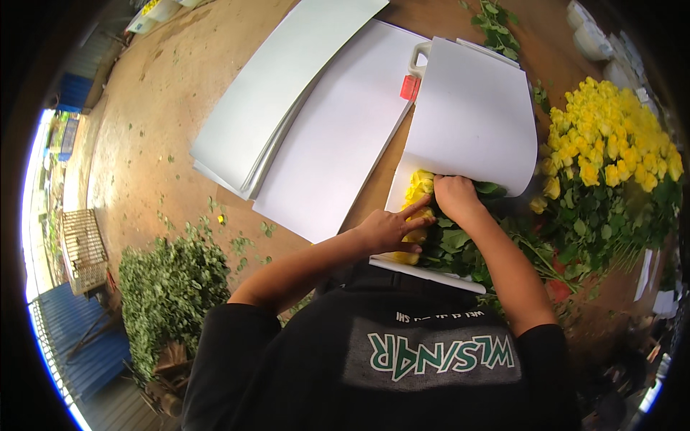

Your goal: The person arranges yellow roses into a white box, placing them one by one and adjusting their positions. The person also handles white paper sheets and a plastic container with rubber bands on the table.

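Note:
A row of yellow roses lies on a white sheet in front of me, their leafy green stems pointing right. My left hand rests over the blooms with its fingers spread. My right hand, fingers curled, is at the upper end of the row beside the leaves; whether it grips anything is hidden. Beyond it, a large white paper sheet curves up and over the upper part of the bunch. A pale handle with a red part shows at that sheet's left edge.
Stacks of white sheets lie at centre left. A big heap of yellow roses stands at the right. A pile of green foliage is at lower left, near a woven crate. Leafy sprigs lie at the top.

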The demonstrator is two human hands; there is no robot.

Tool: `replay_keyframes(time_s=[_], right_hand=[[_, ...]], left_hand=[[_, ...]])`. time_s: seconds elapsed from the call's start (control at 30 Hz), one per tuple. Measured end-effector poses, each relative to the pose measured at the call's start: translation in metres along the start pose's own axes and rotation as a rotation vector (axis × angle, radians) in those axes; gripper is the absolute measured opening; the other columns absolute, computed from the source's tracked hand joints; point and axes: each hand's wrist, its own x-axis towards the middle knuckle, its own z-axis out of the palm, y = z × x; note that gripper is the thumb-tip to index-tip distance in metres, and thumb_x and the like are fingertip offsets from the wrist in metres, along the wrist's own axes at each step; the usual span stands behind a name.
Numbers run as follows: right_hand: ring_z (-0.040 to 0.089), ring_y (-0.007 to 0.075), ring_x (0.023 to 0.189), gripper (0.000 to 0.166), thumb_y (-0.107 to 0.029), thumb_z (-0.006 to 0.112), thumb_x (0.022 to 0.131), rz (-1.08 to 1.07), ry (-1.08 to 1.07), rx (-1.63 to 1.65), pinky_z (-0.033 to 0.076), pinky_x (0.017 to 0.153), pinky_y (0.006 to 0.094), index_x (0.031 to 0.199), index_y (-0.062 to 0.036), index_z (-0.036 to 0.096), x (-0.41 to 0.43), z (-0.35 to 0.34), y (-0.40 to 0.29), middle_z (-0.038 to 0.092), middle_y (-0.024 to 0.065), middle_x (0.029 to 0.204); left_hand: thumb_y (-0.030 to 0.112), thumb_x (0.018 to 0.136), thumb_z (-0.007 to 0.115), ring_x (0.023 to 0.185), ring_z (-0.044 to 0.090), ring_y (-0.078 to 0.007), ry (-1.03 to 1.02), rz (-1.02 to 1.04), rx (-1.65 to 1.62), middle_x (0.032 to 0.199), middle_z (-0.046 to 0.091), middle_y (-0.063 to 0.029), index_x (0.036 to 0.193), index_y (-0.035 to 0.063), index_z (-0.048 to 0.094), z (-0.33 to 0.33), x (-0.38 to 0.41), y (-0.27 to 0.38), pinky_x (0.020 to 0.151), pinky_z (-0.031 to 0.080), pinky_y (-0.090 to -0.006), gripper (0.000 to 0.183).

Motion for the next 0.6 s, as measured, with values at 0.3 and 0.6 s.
replay_keyframes(time_s=[0.3, 0.6], right_hand=[[0.062, 0.0315, 0.081, 0.027, -0.013, 0.048, 0.077, 0.095, -0.168, 0.013, 0.047, 0.073, 0.0400, 0.097, 0.0046, 0.052, 0.004, 0.001, -0.007, 0.063, 0.0197, 0.086], [0.063, 0.0289, 0.072, 0.033, -0.015, 0.056, 0.073, 0.129, -0.097, -0.006, 0.050, 0.064, 0.0372, 0.099, 0.0037, 0.050, -0.003, 0.015, -0.007, 0.063, 0.0148, 0.080]], left_hand=[[0.056, 0.075, 0.054, 0.072, 0.062, -0.0282, -0.087, -0.057, -0.012, 0.145, 0.011, -0.0036, 0.134, 0.0274, 0.028, -0.009, 0.004, 0.000, 0.056, 0.050, -0.0370, 0.070], [0.050, 0.080, 0.050, 0.092, 0.053, -0.0223, 0.041, 0.082, 0.157, 0.132, 0.033, -0.0005, 0.118, 0.0375, 0.049, -0.027, 0.017, -0.018, 0.067, 0.051, -0.0318, 0.040]])
